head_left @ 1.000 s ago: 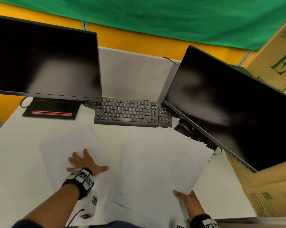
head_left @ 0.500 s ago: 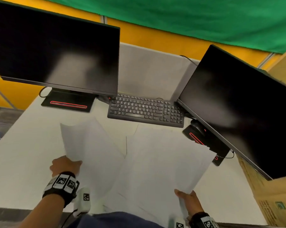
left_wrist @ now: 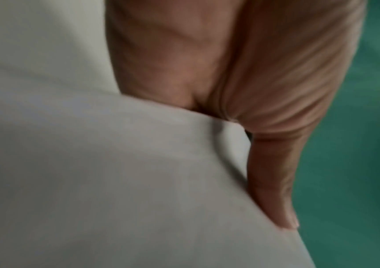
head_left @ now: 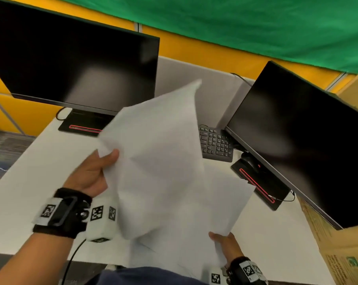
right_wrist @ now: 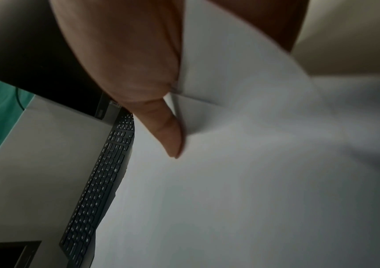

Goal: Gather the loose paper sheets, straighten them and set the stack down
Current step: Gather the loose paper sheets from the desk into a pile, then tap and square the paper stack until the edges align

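Hidden and cut off — paper covers most of the desk.

The raised sheet (head_left: pixel 159 153) hides most of the keyboard (head_left: pixel 216 144) and the left hand's (head_left: pixel 89 173) fingers — only its thumb shows. The right hand (head_left: pixel 227 246) is half under the lower sheets (head_left: pixel 221 204). The left wrist view is blurred.

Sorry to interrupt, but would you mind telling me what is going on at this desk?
A person is gathering loose paper at a desk with two monitors and a keyboard. The left hand holds one sheet raised off the desk, bent and tilted. The right hand pinches the near edge of the other sheets, which are fanned and unaligned. Nothing is squared or set down yet.
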### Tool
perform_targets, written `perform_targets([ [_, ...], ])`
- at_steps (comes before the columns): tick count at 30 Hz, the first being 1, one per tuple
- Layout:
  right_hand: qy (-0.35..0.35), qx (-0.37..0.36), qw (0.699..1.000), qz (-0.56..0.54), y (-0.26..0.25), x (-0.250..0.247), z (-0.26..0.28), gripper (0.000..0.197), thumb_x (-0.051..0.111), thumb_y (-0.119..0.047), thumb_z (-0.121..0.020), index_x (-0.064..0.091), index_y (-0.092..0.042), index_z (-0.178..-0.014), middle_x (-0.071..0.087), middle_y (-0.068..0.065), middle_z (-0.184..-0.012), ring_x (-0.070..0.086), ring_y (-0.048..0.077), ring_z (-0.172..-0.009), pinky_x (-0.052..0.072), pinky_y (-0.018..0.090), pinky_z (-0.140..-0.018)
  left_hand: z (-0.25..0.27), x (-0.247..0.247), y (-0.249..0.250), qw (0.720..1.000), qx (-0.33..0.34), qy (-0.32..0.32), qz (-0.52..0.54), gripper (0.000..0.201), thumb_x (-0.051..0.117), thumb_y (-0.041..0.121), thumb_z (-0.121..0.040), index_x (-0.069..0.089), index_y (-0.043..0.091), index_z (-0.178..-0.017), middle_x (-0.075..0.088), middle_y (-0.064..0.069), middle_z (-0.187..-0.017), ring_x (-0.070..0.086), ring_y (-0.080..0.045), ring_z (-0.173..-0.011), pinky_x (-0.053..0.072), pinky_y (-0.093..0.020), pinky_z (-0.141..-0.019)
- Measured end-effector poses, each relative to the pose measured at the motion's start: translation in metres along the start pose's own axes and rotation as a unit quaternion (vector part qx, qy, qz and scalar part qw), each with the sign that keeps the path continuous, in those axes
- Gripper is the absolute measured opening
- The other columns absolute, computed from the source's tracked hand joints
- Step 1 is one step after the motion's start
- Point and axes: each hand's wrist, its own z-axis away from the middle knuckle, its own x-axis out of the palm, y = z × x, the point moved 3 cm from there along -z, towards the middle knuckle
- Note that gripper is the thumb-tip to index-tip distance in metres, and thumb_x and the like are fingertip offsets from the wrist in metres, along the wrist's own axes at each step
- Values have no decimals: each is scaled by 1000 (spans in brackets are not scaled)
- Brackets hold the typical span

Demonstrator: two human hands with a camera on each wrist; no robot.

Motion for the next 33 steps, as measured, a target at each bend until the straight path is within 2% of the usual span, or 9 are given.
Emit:
perform_targets([
  [6, -5, 12, 1000, -14, 4, 2, -2, 70, 74, -19, -51, 59, 2, -117, 68, 22, -110, 62, 39, -104, 44, 55, -100, -29, -4, -128, 942, -171, -8, -289, 89, 90, 44, -38, 65, 4, -113, 69, -18, -114, 68, -29, -98, 55, -40, -88],
  [9, -2, 35, 999, -2, -4, 2, 7, 103, 79, -54, -47, 50, -4, -133, 58, 18, -131, 55, 35, -119, 39, 49, -107, -42, -11, -180, 847, -175, 27, -501, 70, 76, 34, -71, 51, 9, -131, 58, -13, -132, 56, -27, -116, 43, -34, -100],
  [11, -26, 66, 997, -28, -9, 0, 15, 99, 55, -79, -64, 49, -11, -136, 57, 16, -135, 53, 32, -123, 40, 44, -106, -43, -11, -190, 783, -155, 64, -599, 72, 69, 38, -77, 38, 15, -137, 50, -10, -138, 48, -29, -122, 41, -33, -99],
  [13, -59, 90, 990, -95, -14, -3, 16, 91, 36, -83, -70, 58, -15, -127, 69, 16, -117, 62, 33, -111, 49, 45, -94, -41, -11, -189, 688, -128, 100, -707, 88, 66, 53, -72, 24, 19, -142, 37, -10, -143, 35, -31, -129, 37, -41, -102],
  [15, -94, 75, 988, -97, -21, 0, 22, 83, 46, -77, -73, 56, -16, -129, 69, 13, -118, 61, 31, -113, 49, 42, -91, -40, -16, -187, 649, -168, 127, -731, 106, 61, 68, -67, 13, 16, -146, 25, -12, -147, 23, -33, -135, 30, -47, -106],
  [19, -83, -34, 996, 11, -24, 7, 10, 112, 92, -37, -26, 56, -4, -127, 70, 1, -99, 66, 16, -89, 51, 20, -61, -45, -28, -192, 735, -230, 129, -625, 106, 63, 63, -71, 15, 6, -146, 26, -17, -150, 27, -34, -138, 28, -42, -113],
  [22, -82, -56, 995, 0, -30, 17, 10, 79, 77, -12, -48, 56, 1, -123, 70, 7, -95, 66, 24, -87, 53, 27, -64, -48, -36, -180, 828, -226, 149, -491, 93, 76, 46, -67, 34, 4, -138, 47, -15, -140, 48, -32, -124, 41, -36, -102],
  [27, -87, -115, 988, -63, -57, 20, 14, 76, 80, -15, -46, 59, -6, -119, 70, 18, -110, 65, 38, -101, 51, 53, -91, -41, -39, -139, 944, -175, 89, -265, 97, 92, 41, -34, 55, 14, -119, 67, -8, -117, 66, -24, -99, 54, -33, -78],
  [33, -139, -199, 964, -109, -108, 21, 31, 93, 93, -29, -37, 59, -14, -122, 68, 15, -118, 62, 36, -111, 46, 56, -98, -46, -15, -95, 986, -118, 12, -117, 104, 94, 34, -33, 52, 18, -128, 71, -8, -115, 68, -28, -103, 57, -39, -77],
])
